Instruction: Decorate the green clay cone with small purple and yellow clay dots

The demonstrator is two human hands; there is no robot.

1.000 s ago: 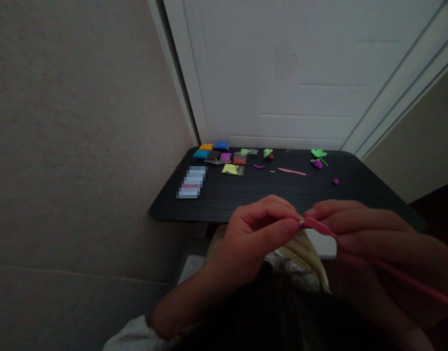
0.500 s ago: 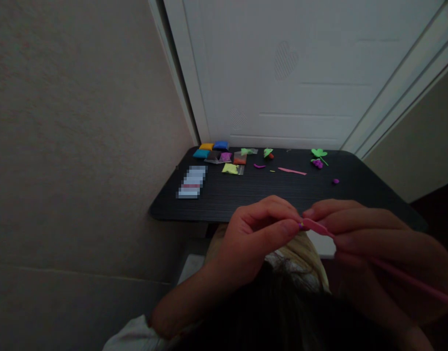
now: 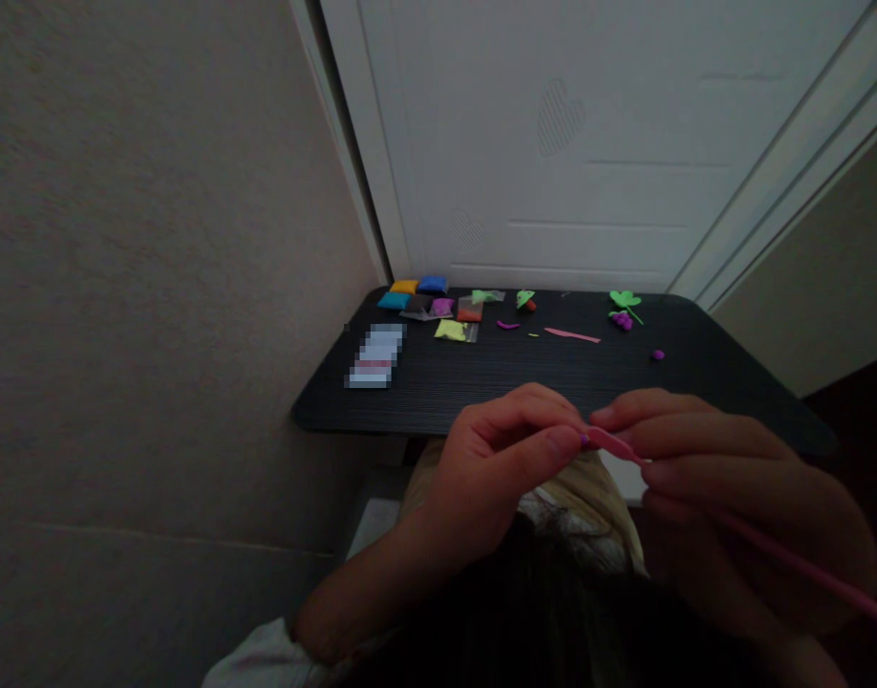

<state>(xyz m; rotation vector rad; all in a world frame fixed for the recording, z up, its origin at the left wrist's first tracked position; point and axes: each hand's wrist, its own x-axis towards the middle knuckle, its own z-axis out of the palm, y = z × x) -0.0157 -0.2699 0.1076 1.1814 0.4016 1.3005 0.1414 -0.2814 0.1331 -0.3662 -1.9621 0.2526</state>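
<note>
My left hand (image 3: 514, 454) pinches a tiny purple piece of clay (image 3: 585, 440) between thumb and fingers, above my lap. Most of that piece is hidden by the fingertips. In my right hand (image 3: 732, 478) is a pink modelling tool (image 3: 614, 446), held like a pen, with its flat tip against the purple piece. The tool's long handle slants down to the right. On the black table (image 3: 438, 401) beyond my hands lie a pink clay knife (image 3: 571, 335), a curved purple clay strip (image 3: 508, 326) and a small purple clay ball (image 3: 657, 354).
Bags of coloured clay (image 3: 404, 287) are grouped at the table's back left, near a blurred-out pale rectangle (image 3: 376, 355). A green clay leaf shape (image 3: 625, 300) and a purple clay cluster (image 3: 622, 321) lie at the back right. A white door (image 3: 524, 191) stands behind the table.
My right hand and the pink tool have shifted slightly to the left, with the tip closer to my left fingertips. My left hand has barely moved.
</note>
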